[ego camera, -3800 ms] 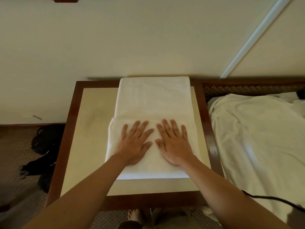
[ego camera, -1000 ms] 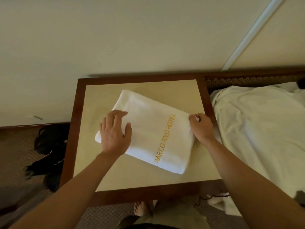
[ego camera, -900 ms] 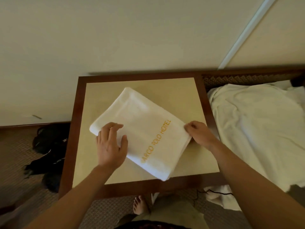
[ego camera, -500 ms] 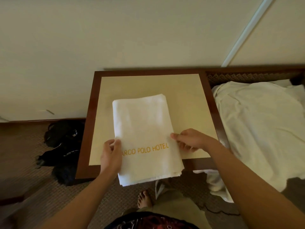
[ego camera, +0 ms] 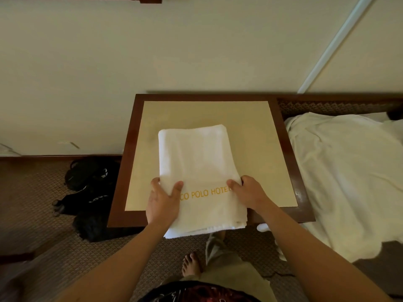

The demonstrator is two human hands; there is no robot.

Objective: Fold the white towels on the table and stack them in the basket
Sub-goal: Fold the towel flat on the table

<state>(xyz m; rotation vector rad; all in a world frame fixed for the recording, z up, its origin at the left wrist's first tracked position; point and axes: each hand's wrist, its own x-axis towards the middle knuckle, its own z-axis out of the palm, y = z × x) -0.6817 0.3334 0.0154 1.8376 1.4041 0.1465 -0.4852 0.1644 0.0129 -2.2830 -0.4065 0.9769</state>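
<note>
A folded white towel with gold "POLO HOTEL" lettering lies lengthwise on the small table, its near end hanging over the front edge. My left hand grips the towel's left side, thumb on top and fingers under it. My right hand grips the right side the same way, level with the lettering. No basket is in view.
The table has a dark wooden rim and stands against a cream wall. A bed with a rumpled white sheet lies to the right. Black bags sit on the carpet at the left. My bare foot is below the table.
The towel was folded small, turned from a slant to lengthwise and drawn toward me over the table's front edge. Both hands went from pressing flat on it to gripping its sides.
</note>
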